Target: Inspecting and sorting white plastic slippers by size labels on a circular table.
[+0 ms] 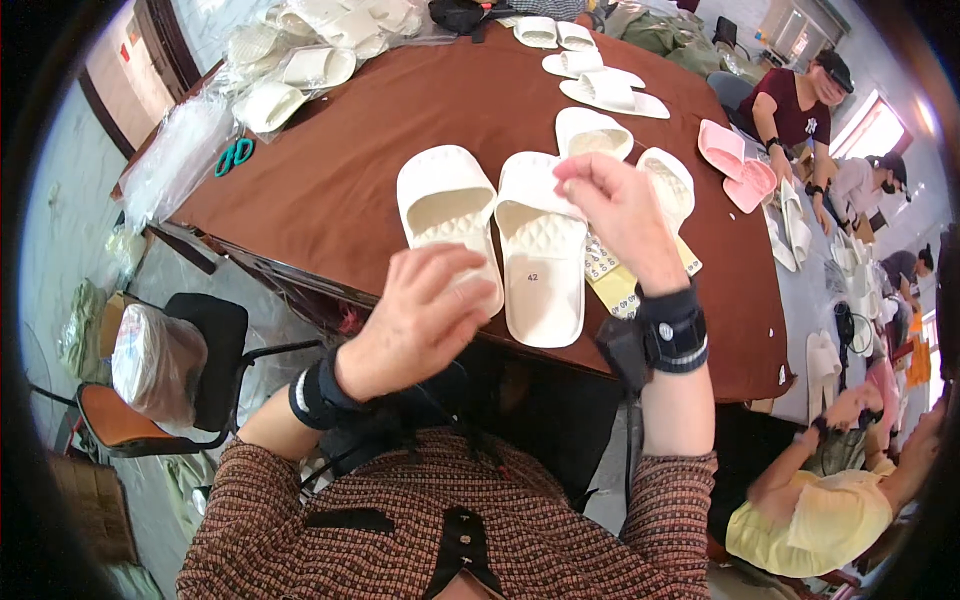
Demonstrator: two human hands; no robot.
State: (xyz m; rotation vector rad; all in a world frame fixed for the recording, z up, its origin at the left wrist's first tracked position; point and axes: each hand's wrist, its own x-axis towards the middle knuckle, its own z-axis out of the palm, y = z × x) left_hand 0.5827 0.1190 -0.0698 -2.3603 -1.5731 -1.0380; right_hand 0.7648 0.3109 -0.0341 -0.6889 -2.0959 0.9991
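Two cream slides lie side by side at the table's near edge, toes pointing away. My left hand [420, 315] is over the heel of the left slide [445, 180], fingers apart and loosely curled, nothing visible in them. Beside it, the right slide [540, 300] bears a small dark print on its insole. Above this slide's strap, my right hand [625, 205] has thumb and fingertips pinched together; whatever is between them cannot be made out. Yellow and white sticker sheets [614, 290] lie under my right wrist, partly hidden by it. Both wrists wear dark bands.
Behind my right hand are two more cream slides [592, 132], with further pairs [612, 97] beyond. Pink slides [735, 165] lie to the right. Teal scissors [235, 157] and clear plastic bags [180, 150] sit at the left. Several people work along the right side. A chair [205, 340] stands left.
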